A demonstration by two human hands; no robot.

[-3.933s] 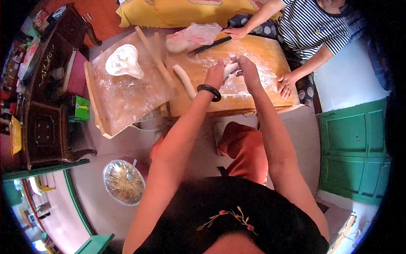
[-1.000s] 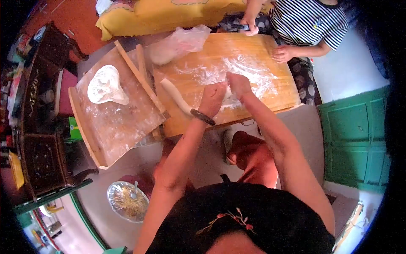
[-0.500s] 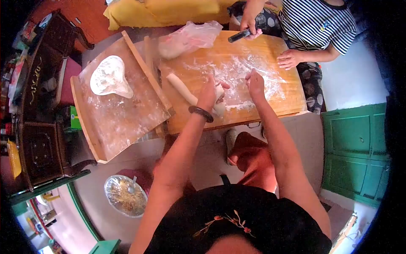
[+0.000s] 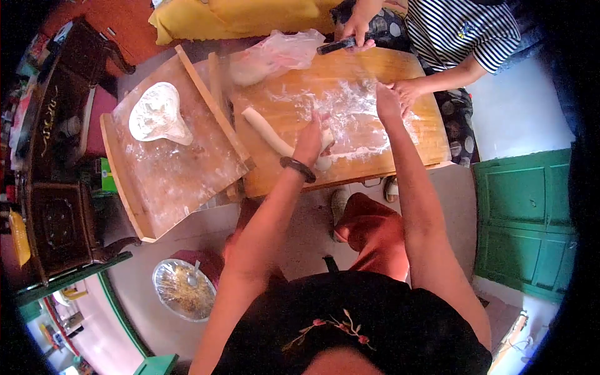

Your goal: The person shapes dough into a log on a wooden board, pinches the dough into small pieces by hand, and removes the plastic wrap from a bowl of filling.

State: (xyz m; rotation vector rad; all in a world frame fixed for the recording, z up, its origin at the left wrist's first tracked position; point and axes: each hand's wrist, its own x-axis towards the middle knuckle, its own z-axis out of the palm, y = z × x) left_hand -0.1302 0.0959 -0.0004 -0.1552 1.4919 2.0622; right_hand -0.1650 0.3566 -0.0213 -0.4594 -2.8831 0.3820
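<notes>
My left hand is closed on a pale piece of dough over the floured wooden board. A long roll of dough lies just left of that hand, its near end by my wrist. Under the hand, a small pale lump of dough shows at the board's front. Farther right, my right hand is closed, its fingertips mostly hidden, beside another person's hand. Whatever my right fingers hold cannot be made out. Loose flour covers the board between my hands.
The other person's far hand holds a dark, bar-like object. A plastic bag lies at the back. To the left, a rimmed wooden board carries a white container of flour. A covered round tray stands low, and green cabinets are right.
My right hand has moved away and to the right, up beside the other person's hand. That person's hands and dark object have shifted left. My left hand stays with the dough.
</notes>
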